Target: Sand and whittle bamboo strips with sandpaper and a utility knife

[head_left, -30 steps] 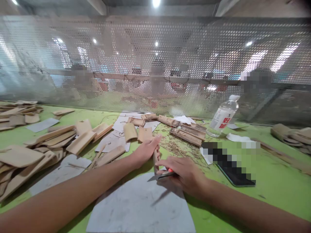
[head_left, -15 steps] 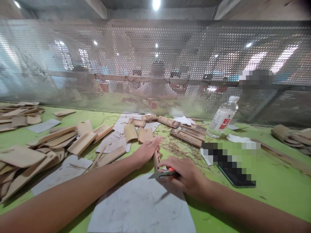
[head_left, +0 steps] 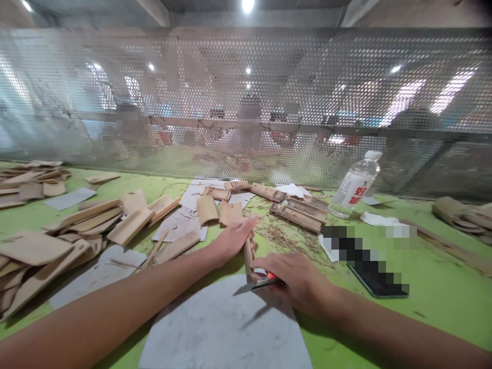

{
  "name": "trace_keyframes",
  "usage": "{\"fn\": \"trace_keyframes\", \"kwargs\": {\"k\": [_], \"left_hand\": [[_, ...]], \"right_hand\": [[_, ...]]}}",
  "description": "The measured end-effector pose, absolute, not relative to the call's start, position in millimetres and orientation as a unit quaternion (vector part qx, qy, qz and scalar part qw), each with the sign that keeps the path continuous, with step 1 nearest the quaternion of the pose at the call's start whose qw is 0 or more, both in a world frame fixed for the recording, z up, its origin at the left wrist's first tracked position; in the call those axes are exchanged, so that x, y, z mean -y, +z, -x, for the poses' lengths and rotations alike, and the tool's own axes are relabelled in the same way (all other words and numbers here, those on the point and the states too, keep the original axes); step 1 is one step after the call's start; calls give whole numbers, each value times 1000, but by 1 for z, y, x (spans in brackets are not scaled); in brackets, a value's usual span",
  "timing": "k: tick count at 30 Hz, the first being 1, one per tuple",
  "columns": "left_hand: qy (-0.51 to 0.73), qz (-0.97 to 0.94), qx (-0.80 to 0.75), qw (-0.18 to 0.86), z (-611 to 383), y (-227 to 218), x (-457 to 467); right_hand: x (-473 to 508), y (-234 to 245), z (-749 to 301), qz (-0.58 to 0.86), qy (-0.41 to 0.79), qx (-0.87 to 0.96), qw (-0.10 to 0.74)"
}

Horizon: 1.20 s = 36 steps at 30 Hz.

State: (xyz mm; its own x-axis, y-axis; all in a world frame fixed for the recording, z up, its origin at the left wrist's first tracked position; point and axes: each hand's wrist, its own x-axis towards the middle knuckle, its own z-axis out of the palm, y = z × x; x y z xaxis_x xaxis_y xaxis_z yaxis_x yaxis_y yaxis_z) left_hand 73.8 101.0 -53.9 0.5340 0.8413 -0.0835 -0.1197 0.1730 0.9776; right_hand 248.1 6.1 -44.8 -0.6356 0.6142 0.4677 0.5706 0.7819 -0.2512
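My left hand (head_left: 234,240) is closed around the far part of a narrow bamboo piece (head_left: 248,256), thumb pointing forward. In my right hand (head_left: 294,274) is a utility knife (head_left: 265,281) with an orange-red part on its handle; the blade points left at the near end of the bamboo. My right thumb and fingertips lie close to that end, and whether they touch it is hard to make out. Below both hands lies a white sheet (head_left: 226,328), with the knife's shadow on it. Curved bamboo pieces (head_left: 207,210) sit just beyond my left hand.
Bamboo pieces (head_left: 84,220) are heaped at left, with more at the far right. Shavings (head_left: 286,236) and darker bamboo strips (head_left: 295,218) lie ahead. A water bottle (head_left: 355,187) and a phone (head_left: 378,279) stand and lie at right. Perforated metal screen (head_left: 230,102) closes off the green table's back.
The knife in my right hand has moved slightly toward me and tilted, its blade now further off the bamboo's near end. My left hand has stayed almost still.
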Motion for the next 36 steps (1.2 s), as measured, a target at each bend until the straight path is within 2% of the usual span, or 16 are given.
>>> {"fn": "trace_keyframes", "kwargs": {"k": [14,29,36], "left_hand": [[351,-551,-347,673,-73,-55,-101],[345,-555,-342,675,-73,-55,-102],[352,-553,-342,673,-74,-54,-102]], "right_hand": [[-7,-45,-248,358,40,887,290],[-1,-40,-249,262,-34,918,295],[-1,-37,-246,295,79,900,309]]}}
